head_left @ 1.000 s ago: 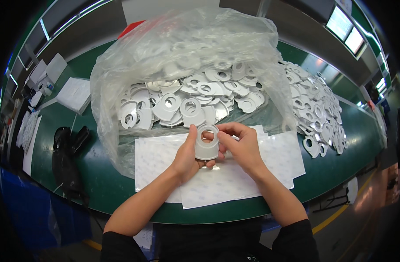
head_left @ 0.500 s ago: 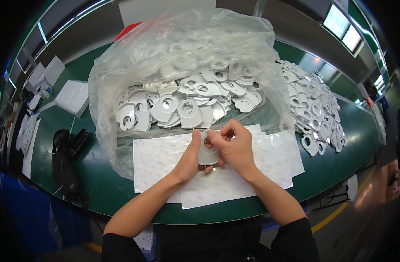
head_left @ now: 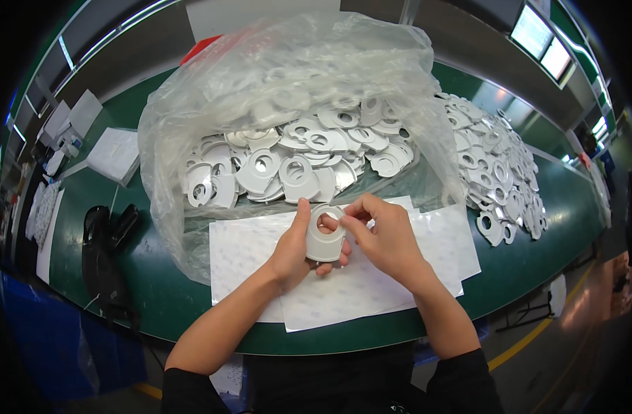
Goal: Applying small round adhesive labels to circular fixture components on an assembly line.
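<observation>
A light grey plastic part [head_left: 324,246], flat with a large round hole at its upper end, is held upright over the white sheets [head_left: 343,297]. My left hand [head_left: 293,252] is closed on it, thumb along its left edge and fingers behind; some fingertips show through the hole and under the right edge. My right hand [head_left: 385,231] is closed in a pinch, its fingertips against the upper right rim of the hole. Whether they grip the rim or something small there, I cannot make out.
Beyond my hands lies a large clear plastic bag [head_left: 288,76] with many similar parts [head_left: 298,178] in its mouth. Another heap of parts [head_left: 498,172] covers the right of the green table [head_left: 550,245]. At the left are a black pouch [head_left: 105,265] and a white packet [head_left: 116,153].
My right thumb and fingers have drawn back from over the hole to its right rim, and the right hand has shifted right. The part, still in my left hand, now shows its face more fully.
</observation>
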`<state>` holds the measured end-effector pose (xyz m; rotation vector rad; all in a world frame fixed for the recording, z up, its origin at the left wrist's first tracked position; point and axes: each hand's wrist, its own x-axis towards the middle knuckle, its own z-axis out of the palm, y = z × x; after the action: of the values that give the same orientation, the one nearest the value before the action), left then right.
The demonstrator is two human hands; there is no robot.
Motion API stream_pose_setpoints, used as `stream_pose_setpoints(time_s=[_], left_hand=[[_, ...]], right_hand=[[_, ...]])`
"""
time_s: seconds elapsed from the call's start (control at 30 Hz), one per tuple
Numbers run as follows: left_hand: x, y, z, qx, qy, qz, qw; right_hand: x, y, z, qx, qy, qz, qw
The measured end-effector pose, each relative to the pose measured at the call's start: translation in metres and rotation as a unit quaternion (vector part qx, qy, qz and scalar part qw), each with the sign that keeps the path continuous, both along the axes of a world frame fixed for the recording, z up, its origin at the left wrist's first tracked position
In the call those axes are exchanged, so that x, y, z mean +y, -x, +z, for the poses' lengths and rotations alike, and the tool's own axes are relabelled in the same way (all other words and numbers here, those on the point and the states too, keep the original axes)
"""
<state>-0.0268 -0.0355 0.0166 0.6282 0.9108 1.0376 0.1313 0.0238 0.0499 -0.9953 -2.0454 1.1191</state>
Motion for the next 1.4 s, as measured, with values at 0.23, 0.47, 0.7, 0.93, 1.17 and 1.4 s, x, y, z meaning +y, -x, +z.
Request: stream_pose_setpoints(time_s=[0.23,0.47,0.7,0.93,1.17,1.4], left_hand=[[0.002,0.006,0.000,-0.029,0.008,-0.034,0.999],[0.007,0.017,0.010,-0.032,-0.130,0.067,0.989],[0.020,0.072,0.008,0.626,-0.325,0.309,0.638],[0.025,0.074,-0.004,0.757,-0.297,0.259,0.522],[0.020,0.071,0.005,0.696,-0.213,0.263,0.633],[0.014,0.065,0.015,0.575,-0.325,0.321,0.679]], right_hand=[[-0.002,0.010,-0.018,-0.053,-0.121,-0.065,0.989],[0.042,-0.030,-0.001,0.201,0.134,-0.100,0.965],[0.075,-0.065,0.022,0.561,0.151,-0.260,0.771],[0.022,-0.009,-0.005,0.137,-0.046,-0.003,0.990],[-0.035,0.032,-0.032,-0.088,-0.203,0.213,0.952],[-0.027,0.040,-0.029,-0.131,-0.163,0.137,0.968]])
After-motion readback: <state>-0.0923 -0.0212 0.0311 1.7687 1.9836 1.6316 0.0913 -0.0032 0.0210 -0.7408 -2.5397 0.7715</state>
